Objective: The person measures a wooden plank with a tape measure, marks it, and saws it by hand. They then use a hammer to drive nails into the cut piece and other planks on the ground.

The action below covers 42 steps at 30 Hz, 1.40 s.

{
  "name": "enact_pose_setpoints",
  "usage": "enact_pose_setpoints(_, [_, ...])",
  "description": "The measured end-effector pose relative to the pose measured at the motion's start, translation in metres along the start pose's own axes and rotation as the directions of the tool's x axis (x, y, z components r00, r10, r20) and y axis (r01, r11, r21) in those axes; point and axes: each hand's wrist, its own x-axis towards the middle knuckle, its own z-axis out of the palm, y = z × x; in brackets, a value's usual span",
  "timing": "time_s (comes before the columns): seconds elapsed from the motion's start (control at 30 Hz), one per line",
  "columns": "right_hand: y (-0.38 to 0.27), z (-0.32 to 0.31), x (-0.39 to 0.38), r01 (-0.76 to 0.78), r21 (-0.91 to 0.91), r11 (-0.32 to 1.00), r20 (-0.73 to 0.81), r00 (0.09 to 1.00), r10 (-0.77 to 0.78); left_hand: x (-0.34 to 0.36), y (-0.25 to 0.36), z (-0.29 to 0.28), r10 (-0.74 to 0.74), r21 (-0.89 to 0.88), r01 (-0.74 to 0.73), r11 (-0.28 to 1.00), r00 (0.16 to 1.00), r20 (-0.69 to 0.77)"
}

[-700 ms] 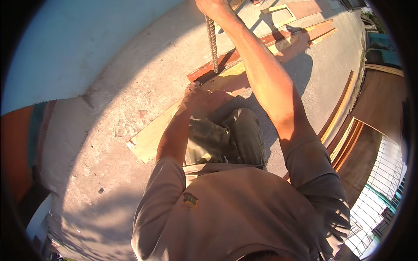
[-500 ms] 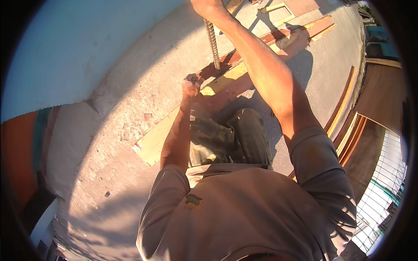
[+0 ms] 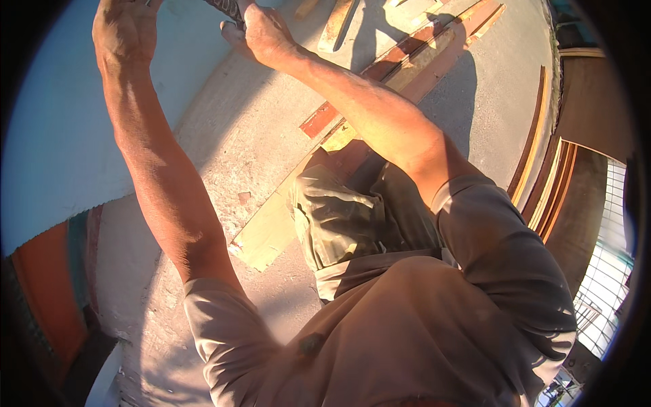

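**A Full Grip and a Steady Stance**

Nearest, our bent knees [image 3: 332, 193] overlap the pale board [image 3: 268, 234]; whether they press on it, we cannot tell. Weight low and even serves us best here, we judge, because both arms reach well forward. Just beyond, the red board [image 3: 317, 122] lies on the ground [image 3: 234, 152], angled away to the right; a sure footing beside it matters more than speed.

Farther out, our hands are apart. The right hand [image 3: 266, 34] is wrapped round the ribbed bar [image 3: 222, 7], which runs out at the upper edge. A full wrap, thumb included, should stop it rolling. The left hand [image 3: 125, 30] is raised to the left, its fingertips cut off, so we cannot tell what it holds. Farthest, an offcut [image 3: 337, 26] lies loose, and the bar is best swung clear of it.
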Motion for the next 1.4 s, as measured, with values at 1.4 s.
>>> enact_pose_setpoints(1.4, [0.122, -0.328, -0.722, -0.854, -0.429, 0.295, 0.125, 0.267, 0.955, -0.223, -0.049, -0.215, -0.128, -0.108, 0.077, 0.991, 0.327, -0.936])
